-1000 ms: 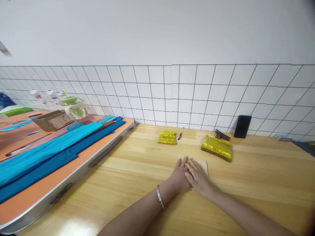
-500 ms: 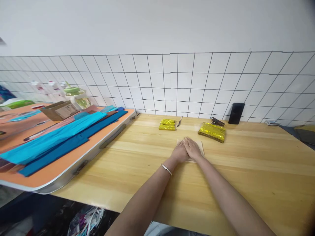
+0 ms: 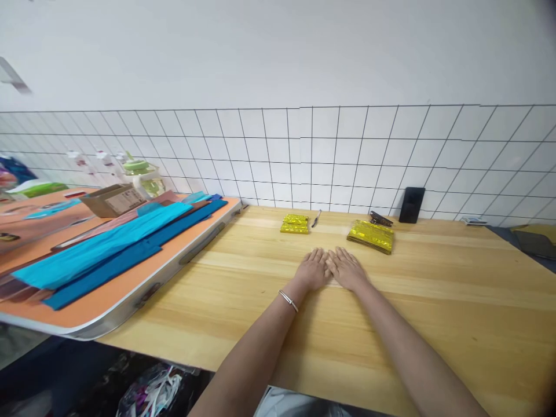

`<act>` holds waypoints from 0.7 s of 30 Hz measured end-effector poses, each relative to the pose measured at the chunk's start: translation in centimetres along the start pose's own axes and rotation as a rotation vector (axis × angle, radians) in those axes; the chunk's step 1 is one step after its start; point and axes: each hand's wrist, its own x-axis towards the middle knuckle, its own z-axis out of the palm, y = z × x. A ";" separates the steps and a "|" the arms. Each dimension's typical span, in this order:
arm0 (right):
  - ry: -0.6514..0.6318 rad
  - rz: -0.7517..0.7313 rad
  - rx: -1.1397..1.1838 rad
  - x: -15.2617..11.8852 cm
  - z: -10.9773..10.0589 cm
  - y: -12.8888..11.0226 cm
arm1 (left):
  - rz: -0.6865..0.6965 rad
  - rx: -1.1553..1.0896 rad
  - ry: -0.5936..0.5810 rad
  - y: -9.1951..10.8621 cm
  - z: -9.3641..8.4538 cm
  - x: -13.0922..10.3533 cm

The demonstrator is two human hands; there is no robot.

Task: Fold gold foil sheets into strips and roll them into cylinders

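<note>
White tiles with dark grid lines are set along the lower part of a plain wall, and a wooden table is placed against it. On the wood, a pale sheet is almost wholly covered by two bare hands, so that only a little of it can be seen between them; its full outline cannot be told. The left hand, above whose wrist a silver bangle is worn, is laid palm down, and the right hand is laid the same way beside it, the two touching near the fingertips. The fingers of both are stretched out flat, with nothing clasped. Beyond the hands, a small gold bundle is seen to the left, with a pen just beside it, and a larger gold stack to the right. Behind that stack a dark clip is placed, and near it a black phone is propped upright against the tiles. At the far left, bright blue strips are spread over an orange board, where an open cardboard box and a green-lidded jug are also set.
</note>
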 end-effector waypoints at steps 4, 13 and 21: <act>-0.012 -0.028 -0.023 -0.3 -0.2 0.7 | 0.016 0.012 -0.015 -1.1 -0.8 -0.7; -0.010 -0.045 -0.051 -0.3 -0.4 0.6 | 0.026 -0.002 -0.008 -2.3 -1.7 -1.5; 0.018 -0.059 -0.039 -0.3 -0.3 0.8 | 0.073 -0.034 -0.049 -3.3 -1.9 -1.2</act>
